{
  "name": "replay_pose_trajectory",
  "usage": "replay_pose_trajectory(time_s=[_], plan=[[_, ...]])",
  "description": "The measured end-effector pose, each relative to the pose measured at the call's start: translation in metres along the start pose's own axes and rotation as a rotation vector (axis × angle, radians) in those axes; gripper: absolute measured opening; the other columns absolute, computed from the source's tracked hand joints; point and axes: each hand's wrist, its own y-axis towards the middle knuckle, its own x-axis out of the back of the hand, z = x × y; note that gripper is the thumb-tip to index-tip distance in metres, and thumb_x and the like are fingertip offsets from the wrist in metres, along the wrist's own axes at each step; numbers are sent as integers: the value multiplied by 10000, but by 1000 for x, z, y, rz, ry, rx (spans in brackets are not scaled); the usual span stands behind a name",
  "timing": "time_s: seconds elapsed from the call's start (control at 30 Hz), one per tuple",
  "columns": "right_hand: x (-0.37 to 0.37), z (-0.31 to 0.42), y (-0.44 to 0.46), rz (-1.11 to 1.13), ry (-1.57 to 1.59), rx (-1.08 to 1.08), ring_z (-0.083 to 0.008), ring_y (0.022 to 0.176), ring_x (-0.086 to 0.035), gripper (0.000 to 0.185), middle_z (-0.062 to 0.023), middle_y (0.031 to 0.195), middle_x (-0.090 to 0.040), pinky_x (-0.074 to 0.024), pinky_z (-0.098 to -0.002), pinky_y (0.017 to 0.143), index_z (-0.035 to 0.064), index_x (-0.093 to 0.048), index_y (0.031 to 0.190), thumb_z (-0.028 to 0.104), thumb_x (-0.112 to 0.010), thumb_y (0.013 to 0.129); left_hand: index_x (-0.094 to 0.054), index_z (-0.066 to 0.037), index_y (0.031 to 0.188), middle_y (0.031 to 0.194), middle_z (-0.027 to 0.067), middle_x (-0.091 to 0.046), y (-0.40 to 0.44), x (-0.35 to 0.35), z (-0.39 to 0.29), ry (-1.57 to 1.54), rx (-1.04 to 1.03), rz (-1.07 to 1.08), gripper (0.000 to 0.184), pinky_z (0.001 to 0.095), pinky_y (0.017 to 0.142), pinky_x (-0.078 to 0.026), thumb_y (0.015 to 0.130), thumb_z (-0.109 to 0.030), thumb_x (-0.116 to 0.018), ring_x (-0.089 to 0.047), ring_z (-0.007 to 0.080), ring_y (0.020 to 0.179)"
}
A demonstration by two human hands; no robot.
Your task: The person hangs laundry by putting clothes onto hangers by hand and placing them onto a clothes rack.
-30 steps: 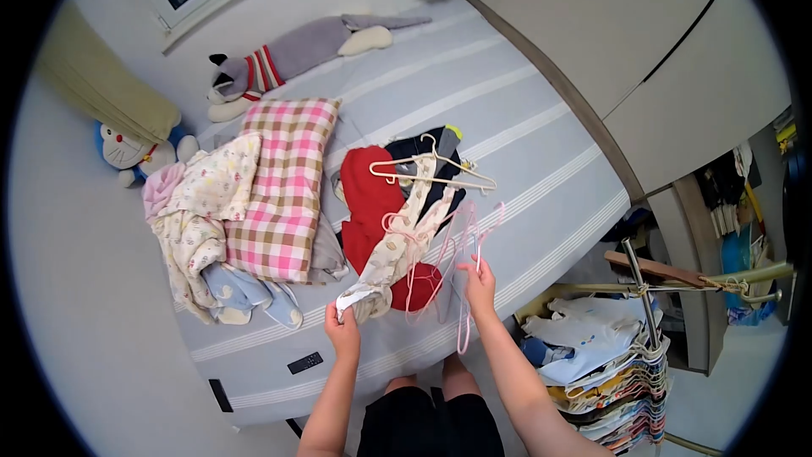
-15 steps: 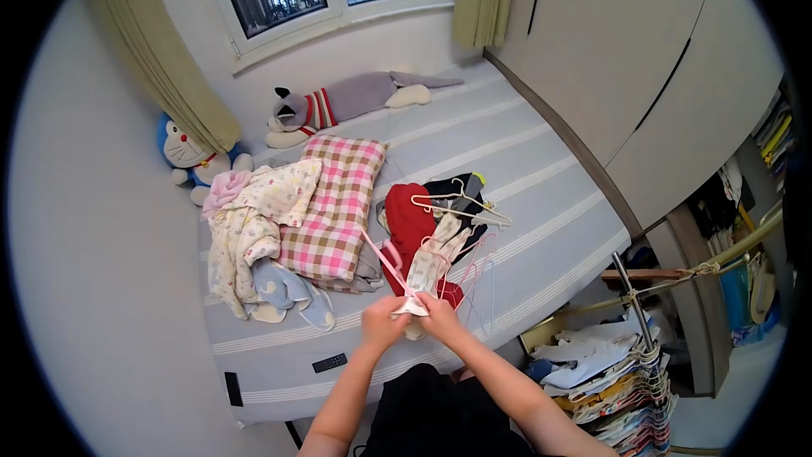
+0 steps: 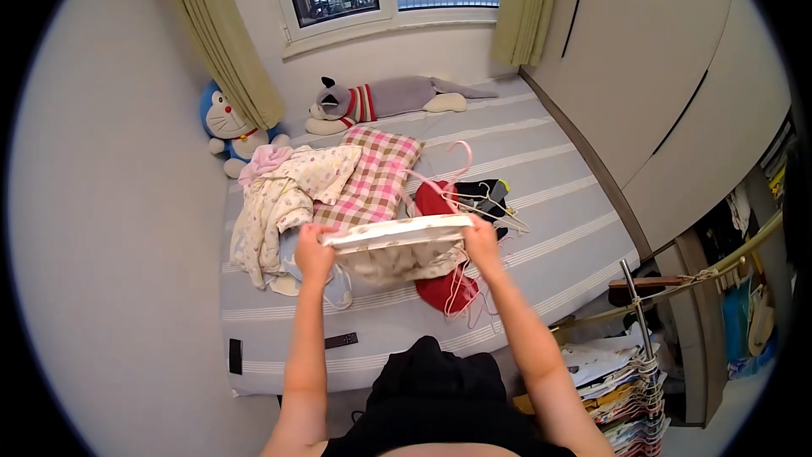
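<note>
A white patterned garment (image 3: 396, 256) is stretched sideways between my hands, its edge pulled nearly straight above the bed. My left hand (image 3: 315, 252) is closed on the left end of that edge. Closed on the right end is my right hand (image 3: 480, 245). A pink hanger (image 3: 464, 151) shows just beyond the garment, hook upward; its lower part is hidden, so I cannot tell whether it is inside the cloth. Behind and below lie a red garment (image 3: 440, 292) and thin pink wire hangers (image 3: 461, 294), partly covered by the cloth.
On the striped bed (image 3: 558, 203) are a checked pillow (image 3: 381, 152), a heap of floral clothes (image 3: 271, 220), dark clothes (image 3: 482, 196) with white hangers, a remote (image 3: 342, 340) and a phone (image 3: 235, 355). Plush toys (image 3: 397, 97) lie at the back. A rack of hung clothes (image 3: 617, 398) stands right.
My hands have moved far apart, spreading the bunched white garment wide and lifting it. The pink hanger now appears higher, its hook upward. The view has shifted too.
</note>
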Motion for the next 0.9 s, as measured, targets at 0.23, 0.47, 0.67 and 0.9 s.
replay_pose_trajectory(time_s=[0.23,0.47,0.67,0.9], plan=[[30,-13,-12,-134,37,7,-84,721,-538,230,-33,799,-630,-424,-231,650,-16,-623,953,127,-465,865,-631,-92,776,768,45,-558,58,24,-28,0,-144,-229,158,288,567,-413,627,-41,-620,-516,180,593],[30,-21,-53,-204,47,-202,-93,720,-531,205,-25,801,-611,-423,-232,644,5,-610,927,125,-461,852,-578,-4,885,769,94,-614,21,-49,-35,-539,577,768,142,273,580,-506,804,-106,-522,-616,189,734],[41,-56,-84,-194,-120,-339,-126,731,-568,217,-70,798,-621,-459,-278,669,-8,-587,899,150,-583,751,-548,-20,982,935,101,-602,-16,-84,-43,-1456,848,986,189,336,674,-522,826,-120,-510,-607,201,821],[10,-41,-95,-1,-159,-45,-234,904,-611,601,-120,955,-637,-462,-328,787,12,-495,1072,337,-761,643,-562,-49,978,882,16,-604,-48,-94,-101,-1159,554,1152,166,256,675,-492,861,-165,-544,-594,107,778]])
